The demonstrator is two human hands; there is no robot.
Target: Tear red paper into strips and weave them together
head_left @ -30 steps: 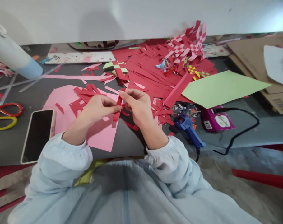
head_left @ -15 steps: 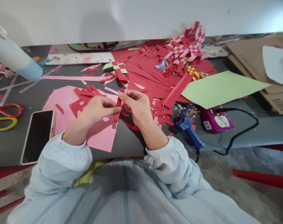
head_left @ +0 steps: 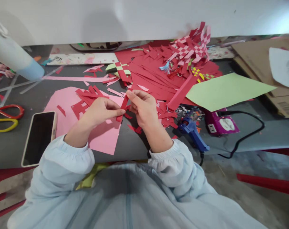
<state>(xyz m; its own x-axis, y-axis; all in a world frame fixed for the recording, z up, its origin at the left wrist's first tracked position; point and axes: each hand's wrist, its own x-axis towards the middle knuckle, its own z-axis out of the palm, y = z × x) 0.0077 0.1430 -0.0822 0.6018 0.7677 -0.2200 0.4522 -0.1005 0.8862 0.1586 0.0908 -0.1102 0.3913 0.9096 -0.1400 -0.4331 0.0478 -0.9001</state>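
Observation:
A red paper strip (head_left: 124,103) is held between both hands above the edge of a pink paper sheet (head_left: 104,140). My left hand (head_left: 100,111) pinches its lower part between thumb and fingers. Higher up, my right hand (head_left: 143,106) grips the strip's top end with the thumb over it; the curled fingers hide part of it. Red paper pieces (head_left: 87,98) lie on the pink sheet beside my left hand. More red and pink scraps (head_left: 167,117) are heaped to the right of my right hand.
A phone (head_left: 39,138) and scissors (head_left: 10,113) lie at left, near a white-and-blue bottle (head_left: 27,65). To the right are a blue glue gun (head_left: 194,135), a purple power box (head_left: 222,124) with a black cable, green paper (head_left: 230,90) and cardboard (head_left: 254,60). Woven red-and-pink paper (head_left: 189,49) is piled behind.
My right hand has shifted slightly right with the top of the red strip, which now leans more. My left hand stays almost in place.

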